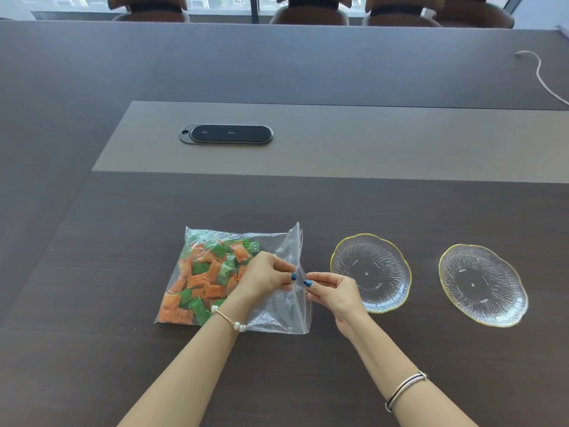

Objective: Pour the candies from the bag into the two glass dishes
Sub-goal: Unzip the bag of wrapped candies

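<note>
A clear zip bag point(277, 312) lies flat on the dark table, its zip edge facing right. Several orange and green wrapped candies point(203, 278) fill its left half. My left hand point(264, 274) pinches the zip edge from the left side, and my right hand point(332, 291) pinches the same edge from the right, fingertips almost meeting. Two empty glass dishes with gold rims stand to the right: the nearer dish point(371, 272) just beyond my right hand, the farther dish point(483, 285) further right.
A black oval device point(226, 134) sits on the lighter central panel of the table point(338, 143). A white cord point(542, 72) trails at the far right. Brown chairs point(308, 10) line the table's far side.
</note>
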